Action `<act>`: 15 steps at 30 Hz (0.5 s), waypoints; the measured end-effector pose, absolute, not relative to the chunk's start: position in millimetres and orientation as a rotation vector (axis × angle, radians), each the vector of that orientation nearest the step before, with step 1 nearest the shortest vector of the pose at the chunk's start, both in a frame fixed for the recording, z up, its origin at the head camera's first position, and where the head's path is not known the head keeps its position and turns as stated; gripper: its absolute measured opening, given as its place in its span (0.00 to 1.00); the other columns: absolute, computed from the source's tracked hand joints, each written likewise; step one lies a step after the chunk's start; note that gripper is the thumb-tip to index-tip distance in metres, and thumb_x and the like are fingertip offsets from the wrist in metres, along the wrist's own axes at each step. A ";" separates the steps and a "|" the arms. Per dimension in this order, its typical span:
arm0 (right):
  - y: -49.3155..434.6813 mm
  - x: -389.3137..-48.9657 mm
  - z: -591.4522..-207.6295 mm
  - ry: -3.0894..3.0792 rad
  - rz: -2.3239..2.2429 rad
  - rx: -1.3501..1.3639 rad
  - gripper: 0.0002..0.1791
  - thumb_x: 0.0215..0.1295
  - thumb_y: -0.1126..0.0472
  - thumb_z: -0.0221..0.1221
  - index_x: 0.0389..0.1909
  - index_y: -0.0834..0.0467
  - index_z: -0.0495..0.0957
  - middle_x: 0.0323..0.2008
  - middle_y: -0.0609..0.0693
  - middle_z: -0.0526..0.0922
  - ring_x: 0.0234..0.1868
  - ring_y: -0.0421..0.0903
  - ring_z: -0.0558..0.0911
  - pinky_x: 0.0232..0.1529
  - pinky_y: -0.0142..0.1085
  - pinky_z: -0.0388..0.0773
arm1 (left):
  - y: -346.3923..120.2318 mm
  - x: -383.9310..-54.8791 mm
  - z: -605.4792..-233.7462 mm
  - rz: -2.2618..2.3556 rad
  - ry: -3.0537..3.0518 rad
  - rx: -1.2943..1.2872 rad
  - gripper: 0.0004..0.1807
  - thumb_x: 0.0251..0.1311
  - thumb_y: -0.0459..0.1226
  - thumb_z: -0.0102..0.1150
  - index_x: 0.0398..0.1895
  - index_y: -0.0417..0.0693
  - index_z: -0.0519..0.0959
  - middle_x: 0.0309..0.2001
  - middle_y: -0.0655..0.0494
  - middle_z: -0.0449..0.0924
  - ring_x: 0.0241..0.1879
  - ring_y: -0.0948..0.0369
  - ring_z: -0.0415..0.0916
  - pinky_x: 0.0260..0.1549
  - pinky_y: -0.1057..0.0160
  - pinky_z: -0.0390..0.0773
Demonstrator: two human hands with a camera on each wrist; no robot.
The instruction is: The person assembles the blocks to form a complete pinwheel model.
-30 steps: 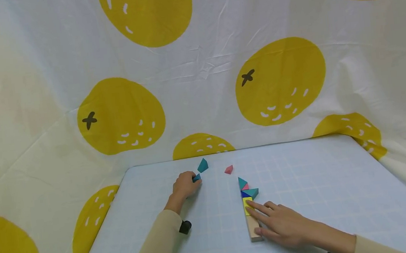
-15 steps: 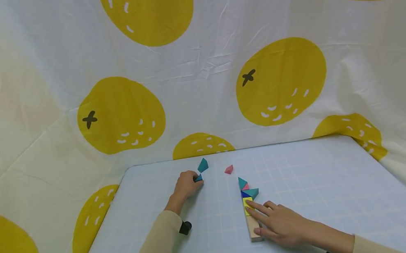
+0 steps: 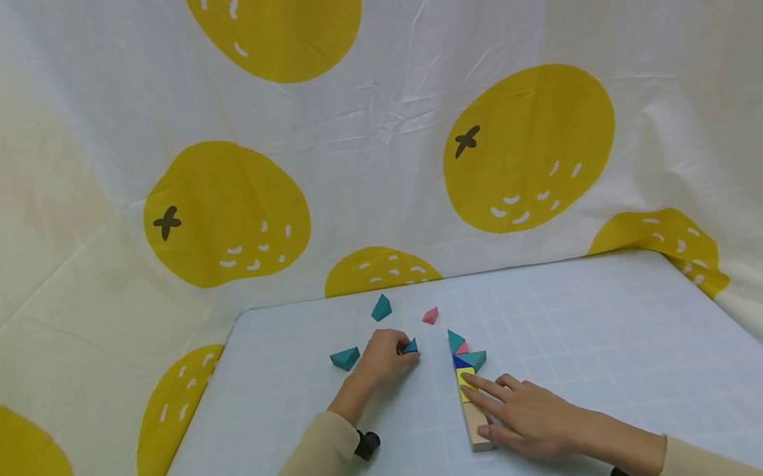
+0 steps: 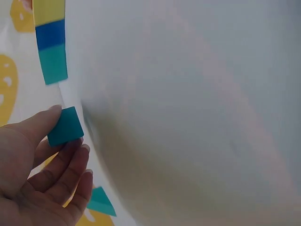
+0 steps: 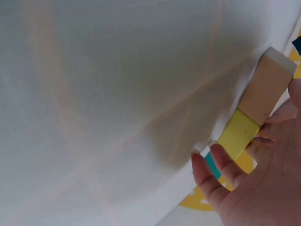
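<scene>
My left hand pinches a small blue-teal triangular block between thumb and fingers, left of a row of blocks. The right hand rests at the row's near end with extended fingers. Its fingertips touch the yellow block, and its thumb lies at the plain wooden block. Beyond the yellow block come a dark blue triangle, a teal block jutting right, a small pink triangle and a teal triangle at the far tip.
Loose on the pale checked table are a teal block left of my left hand, another teal block farther back, and a pink block. A white curtain with yellow fruit prints hangs behind the table.
The left hand has moved right toward the row with the triangular block in its fingers. A teal block it had covered now shows at its left. The right hand stays put.
</scene>
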State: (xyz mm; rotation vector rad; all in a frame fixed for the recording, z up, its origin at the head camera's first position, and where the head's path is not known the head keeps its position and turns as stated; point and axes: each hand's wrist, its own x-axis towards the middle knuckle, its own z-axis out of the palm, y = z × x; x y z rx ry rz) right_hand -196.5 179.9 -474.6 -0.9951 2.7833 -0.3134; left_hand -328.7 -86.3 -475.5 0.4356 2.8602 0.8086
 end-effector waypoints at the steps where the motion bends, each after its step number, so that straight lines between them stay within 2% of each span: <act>1: 180.1 -196.7 -474.9 2.783 -0.314 -0.998 0.39 0.78 0.31 0.38 0.81 0.47 0.55 0.82 0.45 0.52 0.63 0.48 0.70 0.55 0.53 0.77 | -82.8 -327.1 -475.4 0.806 2.857 0.441 0.14 0.62 0.43 0.72 0.46 0.45 0.86 0.32 0.59 0.78 0.36 0.59 0.74 0.42 0.62 0.82; 15: 180.0 -197.0 -475.0 2.776 -0.325 -1.007 0.40 0.77 0.31 0.39 0.80 0.50 0.57 0.82 0.45 0.52 0.63 0.50 0.71 0.56 0.54 0.77 | -57.5 -318.7 -478.5 0.759 2.879 0.503 0.13 0.61 0.44 0.73 0.44 0.48 0.87 0.31 0.62 0.79 0.35 0.62 0.73 0.41 0.65 0.82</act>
